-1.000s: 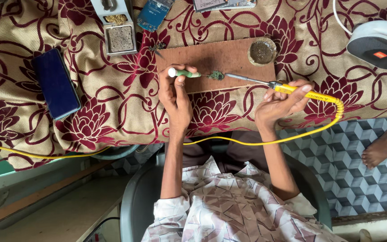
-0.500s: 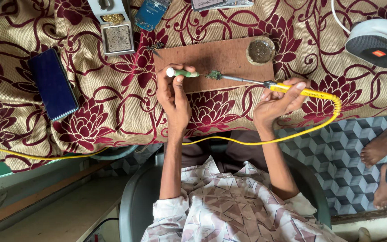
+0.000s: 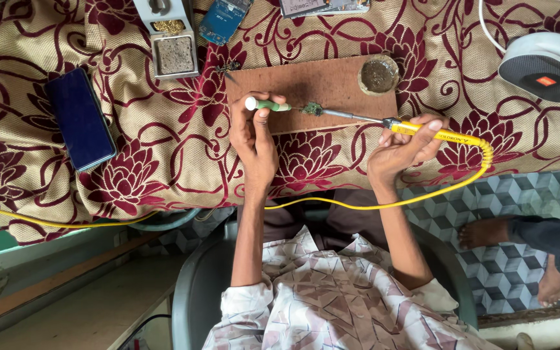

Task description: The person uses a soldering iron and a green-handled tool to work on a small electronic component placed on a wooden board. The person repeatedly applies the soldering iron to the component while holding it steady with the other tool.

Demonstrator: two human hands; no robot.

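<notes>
Fingers of the left hand are curled tight around a green-handled tool, whose white end cap pokes out past the thumb toward the left while its thin shaft runs right along a brown wooden board. At the shaft's far end sits a small green circuit piece, lying on the board's lower edge, just beyond the left fingertips and between the two hands. The right hand is closed in a pen-like pinch on the yellow handle of a soldering iron; its metal rod reaches leftward from the grip so that the tip meets the circuit piece, well out ahead of the right fingers. A yellow cord leaves the back of the iron, loops down past the right wrist and trails off left across the lap. On the board's upper right corner stands a small round tin with dark contents. Beyond the board, on the floral maroon-and-cream cloth, lie a grey holder with a sponge pad, a blue circuit board, a dark blue phone to the left, and a grey speaker at the right edge. Someone else's bare feet rest on the patterned floor at the right.
</notes>
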